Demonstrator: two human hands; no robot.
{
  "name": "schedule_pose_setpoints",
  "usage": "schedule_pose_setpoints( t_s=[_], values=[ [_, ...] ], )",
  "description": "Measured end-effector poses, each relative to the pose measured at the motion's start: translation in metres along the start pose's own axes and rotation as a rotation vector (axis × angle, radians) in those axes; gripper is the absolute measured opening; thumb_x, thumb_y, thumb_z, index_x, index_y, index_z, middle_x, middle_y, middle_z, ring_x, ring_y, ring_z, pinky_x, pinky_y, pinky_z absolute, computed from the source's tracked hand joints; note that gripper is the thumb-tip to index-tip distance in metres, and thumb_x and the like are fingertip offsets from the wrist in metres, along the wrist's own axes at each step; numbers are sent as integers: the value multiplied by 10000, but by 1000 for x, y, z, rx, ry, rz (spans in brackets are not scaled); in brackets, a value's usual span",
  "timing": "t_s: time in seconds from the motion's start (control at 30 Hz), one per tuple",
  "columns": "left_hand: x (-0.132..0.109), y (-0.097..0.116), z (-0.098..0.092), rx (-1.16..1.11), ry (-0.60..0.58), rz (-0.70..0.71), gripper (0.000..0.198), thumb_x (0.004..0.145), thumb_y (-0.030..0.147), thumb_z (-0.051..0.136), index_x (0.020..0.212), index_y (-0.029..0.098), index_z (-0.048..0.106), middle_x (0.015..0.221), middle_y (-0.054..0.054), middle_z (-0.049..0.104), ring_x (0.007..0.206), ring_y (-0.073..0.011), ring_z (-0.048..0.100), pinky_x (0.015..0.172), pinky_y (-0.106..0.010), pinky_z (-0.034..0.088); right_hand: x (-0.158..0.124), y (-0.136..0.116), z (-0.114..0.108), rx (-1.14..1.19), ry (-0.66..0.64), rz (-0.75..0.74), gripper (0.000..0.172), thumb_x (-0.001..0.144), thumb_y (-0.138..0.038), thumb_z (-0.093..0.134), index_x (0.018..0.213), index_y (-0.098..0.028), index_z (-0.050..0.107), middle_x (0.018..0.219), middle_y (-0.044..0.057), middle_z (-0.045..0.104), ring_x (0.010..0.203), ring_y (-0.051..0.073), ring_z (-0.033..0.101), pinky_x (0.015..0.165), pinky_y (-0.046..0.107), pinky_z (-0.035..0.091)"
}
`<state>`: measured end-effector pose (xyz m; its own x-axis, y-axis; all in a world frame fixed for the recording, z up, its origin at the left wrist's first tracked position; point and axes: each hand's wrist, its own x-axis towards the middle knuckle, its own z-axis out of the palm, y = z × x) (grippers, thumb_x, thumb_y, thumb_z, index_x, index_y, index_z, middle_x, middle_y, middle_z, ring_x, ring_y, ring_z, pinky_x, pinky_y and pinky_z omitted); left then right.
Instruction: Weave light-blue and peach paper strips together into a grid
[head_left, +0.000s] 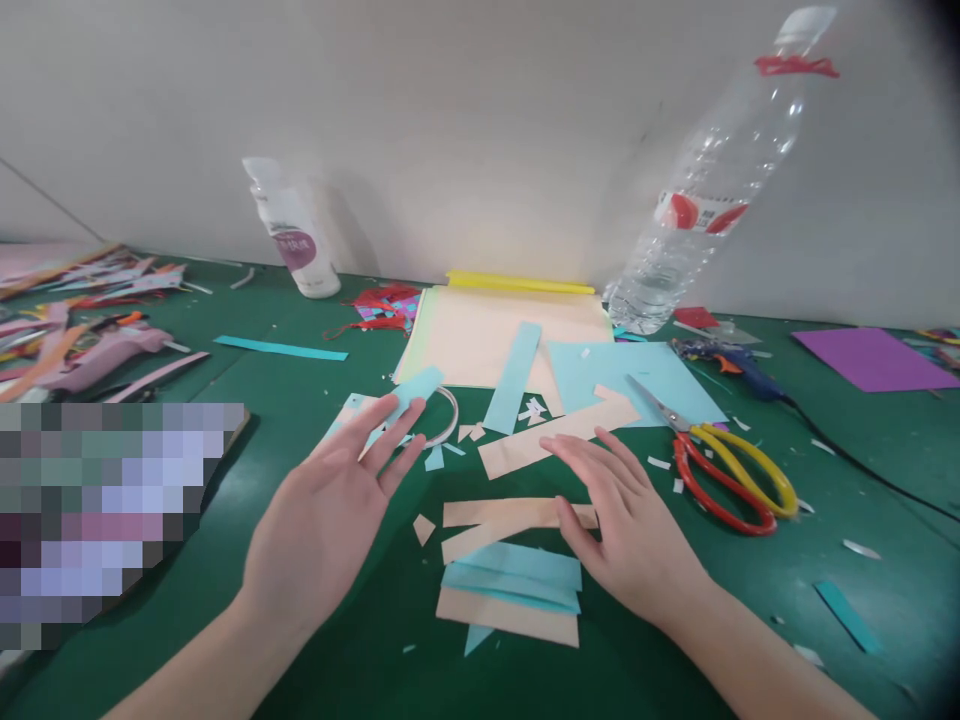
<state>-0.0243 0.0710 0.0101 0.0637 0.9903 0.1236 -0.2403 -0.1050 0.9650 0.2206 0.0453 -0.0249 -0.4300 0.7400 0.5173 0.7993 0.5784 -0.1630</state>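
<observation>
My left hand (322, 520) is turned palm up with its fingers spread. A light blue paper strip (418, 385) shows behind its fingertips; whether they touch it I cannot tell. Palm down, my right hand (622, 530) hovers with parted fingers beside a long peach paper strip (517, 450). Between the hands lie overlapping cut strips: a peach strip (487, 513) at the top, light blue strips (517, 565) below, and another peach strip (510, 615) nearest me. Behind my left fingers, a ring-shaped roll (453, 415) is partly hidden.
Scissors (720, 460) with red and yellow handles lie open on the right, near a blue glue gun (750, 370). Light blue paper (637, 380), a peach sheet stack (480, 340), a leaning plastic bottle (705, 190) and a white bottle (296, 235) stand or lie farther back.
</observation>
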Motion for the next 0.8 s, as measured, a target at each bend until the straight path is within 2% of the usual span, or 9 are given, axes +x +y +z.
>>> schedule_pose_setpoints(
  t_s=[0.1,0.17,0.2,0.23,0.3,0.4,0.47,0.63,0.8],
  values=[
    [-7,-5,-4,189,-153,130,351,895,190,370,1100,297,635,1256,-1,567,1250,-255,450,1027,-453,434,-1,-1,-1,39,-31,-5,483,875,-171,439,1341,-147,312,1259,110,575,1221,220,483,1062,512,345],
    [-13,-7,-2,458,-305,181,325,898,196,414,1116,306,627,1237,-32,558,1159,-253,535,939,-404,516,-1,-3,-2,94,-28,-49,520,877,-165,447,1363,-157,262,1251,99,583,1219,201,483,1076,509,322],
    [-16,-8,0,617,-349,243,324,888,184,438,1129,306,617,1207,-41,569,1160,-242,529,922,-375,525,-1,-5,-3,118,-21,-80,542,875,-151,452,1372,-165,236,1254,92,582,1225,189,475,1086,507,303],
    [-18,-8,3,755,-391,319,330,873,169,461,1143,296,602,1196,-48,566,1161,-234,522,929,-366,515,-2,-6,-4,134,-15,-113,557,871,-134,454,1376,-172,222,1255,85,582,1231,180,467,1095,507,284],
    [-21,-6,9,958,-551,449,385,853,122,450,1199,255,555,1203,-75,556,1135,-223,534,921,-359,510,-2,-9,-5,138,-38,-180,552,860,-98,452,1365,-185,248,1246,71,591,1234,171,459,1104,504,261],
    [-22,-5,15,1126,-757,572,452,834,85,428,1258,226,497,1201,-87,568,1130,-227,530,932,-376,490,-1,-11,-5,104,-125,-218,503,854,-75,423,1338,-180,332,1238,52,600,1214,170,474,1115,490,247],
    [-20,-5,15,1176,-781,605,447,833,76,419,1249,217,499,1184,-80,586,1122,-225,532,936,-374,482,-2,-11,-4,77,-142,-201,486,860,-79,408,1335,-166,354,1273,53,576,1226,174,463,1123,488,234],
    [-18,-7,11,1190,-700,697,338,833,64,438,1126,182,558,1103,-65,631,1052,-204,568,913,-337,481,-5,-6,1,42,-90,-27,477,873,-112,405,1343,-150,338,1275,87,568,1242,203,454,1093,510,287],
    [-18,-6,9,1195,-667,679,306,839,69,447,1091,193,567,1101,-50,621,1003,-191,581,895,-335,470,-6,-1,4,29,-78,154,489,886,-178,387,1366,-152,295,1311,107,524,1248,237,443,1012,513,380]
  ],
)
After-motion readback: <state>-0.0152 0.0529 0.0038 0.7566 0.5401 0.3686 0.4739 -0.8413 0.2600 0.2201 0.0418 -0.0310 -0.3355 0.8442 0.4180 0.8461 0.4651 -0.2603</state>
